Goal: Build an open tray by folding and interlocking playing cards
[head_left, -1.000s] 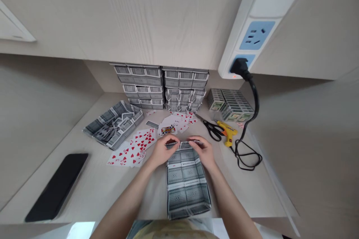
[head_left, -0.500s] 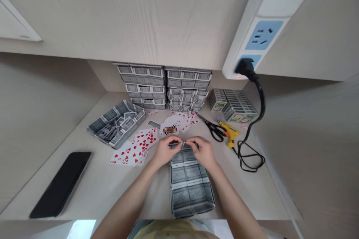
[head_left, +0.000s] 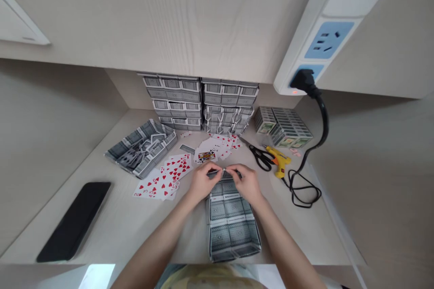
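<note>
A long open box made of grey-backed playing cards [head_left: 233, 221] lies lengthwise in front of me. At its far end, my left hand [head_left: 203, 181] and my right hand [head_left: 248, 184] meet with thumbs and fingertips pinched on the box's far rim, almost touching each other. A small pale bit shows between the fingertips, too small to name. Just beyond my hands lie face-up playing cards [head_left: 206, 156], and more hearts cards [head_left: 159, 185] are spread left of my left hand.
A card-built tray [head_left: 118, 150] holding loose pieces stands at left, above a black phone [head_left: 74, 221]. Stacked card boxes [head_left: 178, 104] line the back. Scissors [head_left: 262, 158], a yellow glue gun [head_left: 280, 162] with its cord, and packs of cards [head_left: 288, 128] sit at right. A power strip [head_left: 325, 40] hangs above.
The view has shifted slightly. My two hands stay at the far rim of the card box, with only a slight movement of the fingertips.
</note>
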Demonstrator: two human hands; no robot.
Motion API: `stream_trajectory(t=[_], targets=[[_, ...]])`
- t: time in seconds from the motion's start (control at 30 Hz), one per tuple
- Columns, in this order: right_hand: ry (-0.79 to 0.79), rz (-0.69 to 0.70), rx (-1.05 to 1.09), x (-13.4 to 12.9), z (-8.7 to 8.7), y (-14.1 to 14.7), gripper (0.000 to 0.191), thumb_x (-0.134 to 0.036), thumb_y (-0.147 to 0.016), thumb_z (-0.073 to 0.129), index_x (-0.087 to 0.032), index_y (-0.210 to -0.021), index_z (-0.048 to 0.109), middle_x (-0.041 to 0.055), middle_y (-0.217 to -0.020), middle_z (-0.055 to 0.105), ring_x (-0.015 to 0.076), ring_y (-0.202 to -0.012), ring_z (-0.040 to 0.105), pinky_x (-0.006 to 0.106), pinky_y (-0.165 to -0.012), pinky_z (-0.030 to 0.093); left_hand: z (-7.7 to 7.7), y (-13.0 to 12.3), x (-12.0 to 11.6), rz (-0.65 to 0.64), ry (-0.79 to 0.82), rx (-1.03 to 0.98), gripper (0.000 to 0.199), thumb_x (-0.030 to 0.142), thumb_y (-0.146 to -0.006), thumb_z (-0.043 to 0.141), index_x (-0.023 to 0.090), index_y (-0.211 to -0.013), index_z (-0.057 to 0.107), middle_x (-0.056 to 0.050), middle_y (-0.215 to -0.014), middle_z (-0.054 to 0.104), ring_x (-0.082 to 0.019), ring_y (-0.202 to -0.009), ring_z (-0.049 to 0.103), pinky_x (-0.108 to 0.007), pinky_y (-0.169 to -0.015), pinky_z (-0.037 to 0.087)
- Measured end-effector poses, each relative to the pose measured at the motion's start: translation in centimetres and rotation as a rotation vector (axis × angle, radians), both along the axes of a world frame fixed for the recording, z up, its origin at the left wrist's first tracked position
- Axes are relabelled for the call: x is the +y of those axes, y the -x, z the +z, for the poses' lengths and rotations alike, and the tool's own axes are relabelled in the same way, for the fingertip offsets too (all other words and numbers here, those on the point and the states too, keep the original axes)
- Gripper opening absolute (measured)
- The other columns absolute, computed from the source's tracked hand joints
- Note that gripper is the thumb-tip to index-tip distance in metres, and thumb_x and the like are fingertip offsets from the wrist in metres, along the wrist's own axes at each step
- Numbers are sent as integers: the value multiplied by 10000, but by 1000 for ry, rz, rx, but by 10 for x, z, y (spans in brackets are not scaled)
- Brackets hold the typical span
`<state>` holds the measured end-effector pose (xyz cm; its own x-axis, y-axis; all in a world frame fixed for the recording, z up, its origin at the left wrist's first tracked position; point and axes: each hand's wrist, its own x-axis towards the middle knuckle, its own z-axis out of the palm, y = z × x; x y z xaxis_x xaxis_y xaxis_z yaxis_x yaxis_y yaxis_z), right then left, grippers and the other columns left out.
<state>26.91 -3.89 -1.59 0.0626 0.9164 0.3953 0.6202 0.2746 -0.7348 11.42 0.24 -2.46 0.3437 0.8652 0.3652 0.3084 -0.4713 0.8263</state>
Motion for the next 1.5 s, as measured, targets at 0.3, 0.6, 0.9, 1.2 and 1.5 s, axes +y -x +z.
stream_trajectory(t=[0.3, 0.6, 0.9, 1.2, 1.5], targets=[[-17, 90, -147, 2, 5, 0, 127, -172, -794, 482, -200, -778, 605, 40, -752, 643, 172, -723, 580, 290, -682, 447, -4, 5, 0, -177, 111, -224, 43, 159, -774, 493, 168, -813, 475, -79, -915, 575, -169, -923, 547, -327, -816, 428], [29, 83, -293, 0, 3, 0, 219, -72, -790, 411, -201, -814, 587, 44, -795, 638, 171, -765, 575, 278, -693, 435, -6, 2, -1, -166, 150, -274, 90, 146, -763, 493, 180, -744, 412, -46, -845, 572, -149, -870, 548, -303, -792, 427], [26, 103, -305, -3, 4, 3, 186, -95, -800, 417, -195, -821, 573, 51, -782, 627, 176, -744, 564, 288, -680, 436, -3, 2, 0, -117, 92, -129, 85, 196, -742, 529, 179, -745, 446, -20, -801, 567, -131, -793, 554, -280, -758, 437], [60, 112, -123, -6, 8, -8, 173, -136, -803, 422, -196, -853, 577, 46, -811, 627, 166, -779, 573, 285, -717, 447, 8, 2, 3, -150, -55, 55, 145, 217, -767, 510, 191, -846, 629, -38, -841, 599, -137, -824, 561, -285, -768, 448], [174, 36, 295, -3, -6, -12, 117, -292, -773, 508, -190, -775, 566, 41, -825, 656, 168, -775, 603, 291, -709, 461, 15, 3, 8, -218, -47, 123, 180, 259, -789, 493, 202, -822, 660, -38, -821, 655, -150, -774, 590, -296, -739, 463]])
